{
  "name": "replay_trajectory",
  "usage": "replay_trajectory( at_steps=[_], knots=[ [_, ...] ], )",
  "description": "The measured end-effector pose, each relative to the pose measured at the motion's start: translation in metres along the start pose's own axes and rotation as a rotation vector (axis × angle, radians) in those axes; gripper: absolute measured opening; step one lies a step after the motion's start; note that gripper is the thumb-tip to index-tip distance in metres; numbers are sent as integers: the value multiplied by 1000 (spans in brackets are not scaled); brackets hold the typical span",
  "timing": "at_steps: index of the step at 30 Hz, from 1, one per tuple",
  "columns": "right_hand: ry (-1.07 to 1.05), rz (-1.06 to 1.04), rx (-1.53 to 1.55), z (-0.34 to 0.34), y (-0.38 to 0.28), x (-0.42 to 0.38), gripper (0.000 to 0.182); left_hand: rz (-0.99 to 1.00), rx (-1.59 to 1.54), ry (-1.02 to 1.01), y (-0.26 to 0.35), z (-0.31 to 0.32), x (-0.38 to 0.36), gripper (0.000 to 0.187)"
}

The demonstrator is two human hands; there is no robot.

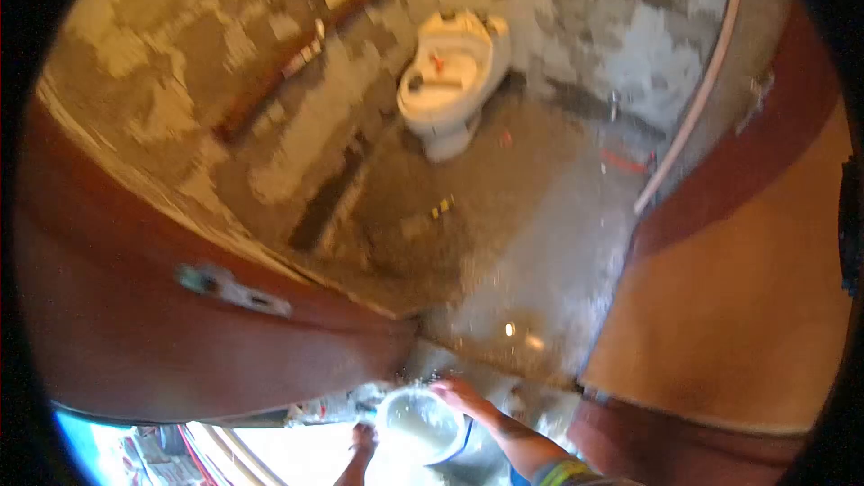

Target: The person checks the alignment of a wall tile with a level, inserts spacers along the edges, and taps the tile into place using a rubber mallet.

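- Head view: my white bucket sits at six o'clock, tipped over the wet floor; its pale liquid could slop out past the doorway.
- My right hand clasps the rim at one o'clock; my left hand clutches its side at nine o'clock.
- The toilet stands at twelve o'clock.

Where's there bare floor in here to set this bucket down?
Bare floor lies between the toilet and the doorway, bordered by the white pipe on the right. Both hands, left hand and right hand, grip the bucket at the crowded threshold.
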State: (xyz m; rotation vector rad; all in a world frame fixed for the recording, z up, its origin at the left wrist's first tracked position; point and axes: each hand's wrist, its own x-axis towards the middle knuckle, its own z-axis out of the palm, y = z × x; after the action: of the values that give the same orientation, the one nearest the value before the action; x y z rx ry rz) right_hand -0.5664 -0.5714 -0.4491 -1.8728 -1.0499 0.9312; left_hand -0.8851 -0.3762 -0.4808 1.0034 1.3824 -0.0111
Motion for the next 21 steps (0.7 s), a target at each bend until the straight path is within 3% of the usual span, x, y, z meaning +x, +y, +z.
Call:
replay_trajectory(
  at_steps=[1,2,3,4,5,6,7,9,10,11,12,13,15,17,19,21],
  knots=[
    [4,-83,-105,-85,-40,-16,25,229,842,-58,26,-19,-28,27],
    [-148,107,-41,-156,-53,-28,30,508,1668,93,55,-35,-59,37],
    [-108,-41,287,-230,-52,-52,44,305,1393,382,55,-47,-76,55],
    [34,471,646,-257,7,-72,46,83,1281,350,83,-43,-129,69],
    [445,910,1060,-281,68,-92,47,-139,1182,335,173,3,-235,84],
    [505,762,667,-315,103,-112,40,-49,1225,394,134,-29,-228,93],
    [401,496,-181,-345,123,-126,33,41,1270,457,102,-56,-224,102],
    [446,334,-738,-397,132,-129,23,-174,1116,404,112,-55,-256,107],
    [594,270,-792,-427,91,-128,19,-199,1094,371,109,-51,-268,107],
    [565,348,-799,-456,51,-121,24,-231,1069,329,105,-45,-280,107],
    [627,360,-608,-484,29,-109,30,-260,1042,286,96,-37,-287,107],
    [593,351,-706,-513,-34,-94,33,-281,1011,234,91,-24,-287,107],
    [629,410,-715,-548,-15,-45,35,-320,939,123,93,20,-286,107],
    [472,288,-603,-588,-15,22,37,-347,876,9,98,66,-272,107],
    [506,-96,-707,-615,12,119,40,-356,810,-86,111,118,-249,107],
    [371,116,-616,-640,-6,228,47,-352,744,-156,140,173,-213,107]
  ],
)
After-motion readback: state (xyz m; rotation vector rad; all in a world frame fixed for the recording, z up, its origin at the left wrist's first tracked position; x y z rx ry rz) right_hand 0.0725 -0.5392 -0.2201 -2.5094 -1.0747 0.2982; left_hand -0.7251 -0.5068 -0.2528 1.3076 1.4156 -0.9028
